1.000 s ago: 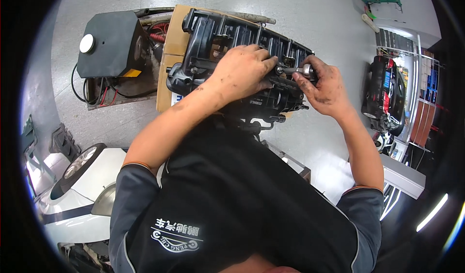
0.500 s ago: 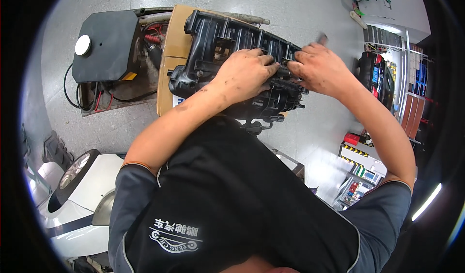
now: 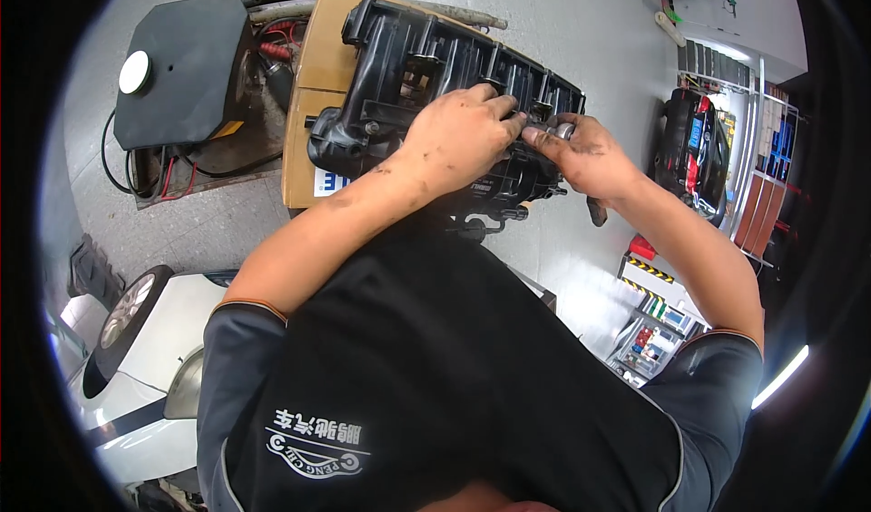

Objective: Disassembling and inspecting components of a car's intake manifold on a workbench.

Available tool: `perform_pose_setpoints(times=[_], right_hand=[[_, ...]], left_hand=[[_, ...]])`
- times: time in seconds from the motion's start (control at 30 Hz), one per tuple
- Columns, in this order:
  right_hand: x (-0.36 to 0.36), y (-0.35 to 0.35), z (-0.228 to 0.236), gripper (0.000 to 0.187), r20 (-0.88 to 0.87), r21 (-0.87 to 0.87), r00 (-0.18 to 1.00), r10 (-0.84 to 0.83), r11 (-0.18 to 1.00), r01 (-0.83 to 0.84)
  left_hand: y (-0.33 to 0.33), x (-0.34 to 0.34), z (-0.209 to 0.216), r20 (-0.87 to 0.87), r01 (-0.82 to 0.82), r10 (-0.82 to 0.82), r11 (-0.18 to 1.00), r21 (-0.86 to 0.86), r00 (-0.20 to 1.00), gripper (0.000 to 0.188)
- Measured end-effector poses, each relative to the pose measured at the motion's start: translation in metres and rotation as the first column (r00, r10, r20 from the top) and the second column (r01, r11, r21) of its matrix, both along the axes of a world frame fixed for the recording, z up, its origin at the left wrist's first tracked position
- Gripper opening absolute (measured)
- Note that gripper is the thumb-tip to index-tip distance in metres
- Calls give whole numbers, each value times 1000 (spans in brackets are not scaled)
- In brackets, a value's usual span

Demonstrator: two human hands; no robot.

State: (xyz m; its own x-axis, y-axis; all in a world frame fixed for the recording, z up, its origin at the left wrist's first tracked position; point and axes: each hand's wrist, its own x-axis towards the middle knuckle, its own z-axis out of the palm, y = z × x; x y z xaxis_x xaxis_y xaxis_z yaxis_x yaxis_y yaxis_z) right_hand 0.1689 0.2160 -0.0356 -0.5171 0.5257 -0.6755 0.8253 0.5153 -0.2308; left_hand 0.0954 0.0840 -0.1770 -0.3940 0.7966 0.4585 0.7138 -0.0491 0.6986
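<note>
A black plastic intake manifold (image 3: 386,85) lies on a brown cardboard box (image 3: 304,140). My left hand (image 3: 463,135) rests across the manifold's middle, with its fingers curled and pressed together; whatever lies between the fingertips is hidden. Close to those fingertips, my right hand (image 3: 590,153) is closed around a ratchet wrench (image 3: 564,131). The tool's silver round head shows by the index finger, and its dark handle end sticks out below the palm. Thumb and fingers of the right hand meet near the manifold's right part.
To the left, a black boxy unit (image 3: 181,72) with a white round cap stands on a metal tray (image 3: 204,185) among cables. A white car (image 3: 150,358) with its wheel is at the lower left. Shelving (image 3: 762,185) and a dark car (image 3: 694,153) stand at the right.
My right hand has turned, so the ratchet wrench's handle now points down below the palm instead of up beyond the fingers. The left hand has stayed nearly in place on the manifold.
</note>
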Motion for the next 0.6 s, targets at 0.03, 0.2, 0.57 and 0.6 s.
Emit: perform_pose_setpoints(times=[0.03,0.2,0.57,0.6], right_hand=[[-2,0,3,65,-1,-1,1000,-7,1000,7],[-34,-20,27,45,198,71,979,43,996,-58],[-30,-41,15,29,-314,251,642,699,714,-654],[-37,-44,3,29,-359,252,558,748,653,-714]], left_hand=[[0,0,1,-16,-11,12,1000,22,1000,34],[-7,-8,6,61,27,-25,999,-34,998,36],[-122,-31,-16,280,-429,422,902,-39,862,49],[-121,-28,-23,333,-424,411,905,-37,849,49]])
